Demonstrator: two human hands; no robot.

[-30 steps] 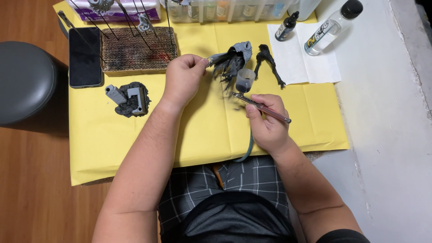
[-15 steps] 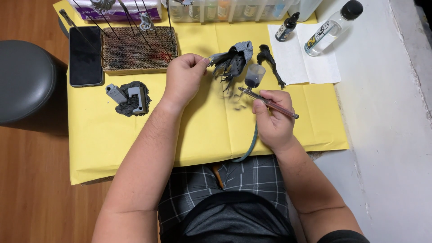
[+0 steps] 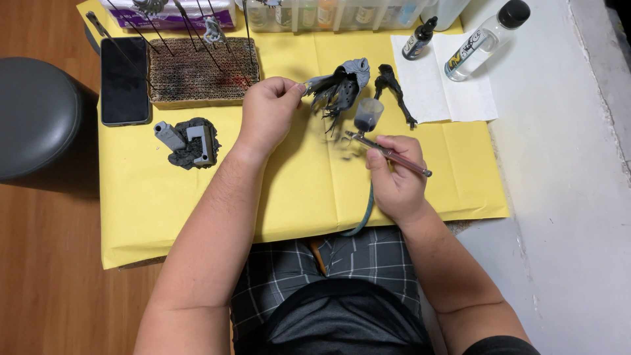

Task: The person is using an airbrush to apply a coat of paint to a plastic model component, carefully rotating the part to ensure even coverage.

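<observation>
1. My left hand (image 3: pixel 268 108) is pinched shut on the thin end of a grey miniature figure (image 3: pixel 342 87), thumb and forefinger closed tight, and it holds the figure just above the yellow paper sheet (image 3: pixel 197 197), near the sheet's upper middle.
2. My right hand (image 3: pixel 394 179) is curled around an airbrush (image 3: pixel 384 150), fingers wrapped on its barrel. The small cup on top sits just below the figure, and the tip points up and left toward it. I think the nozzle stops short of touching, but the view is too small to be sure.
3. A dark green hose (image 3: pixel 363 213) runs down from the airbrush to the sheet's near edge.
4. Just right of the figure, a second dark figure piece (image 3: pixel 393 92) lies partly on a white paper towel (image 3: pixel 460 98), which also carries a small dark dropper bottle (image 3: pixel 419 39) and a clear bottle with a black cap (image 3: pixel 483 39).
5. To the left sit a cardboard block stuck with wire sticks (image 3: pixel 204 72), a black phone (image 3: pixel 123 80) and a grey scenic base (image 3: pixel 187 141).
6. A grey stool (image 3: pixel 33 115) stands off the table's left side.
</observation>
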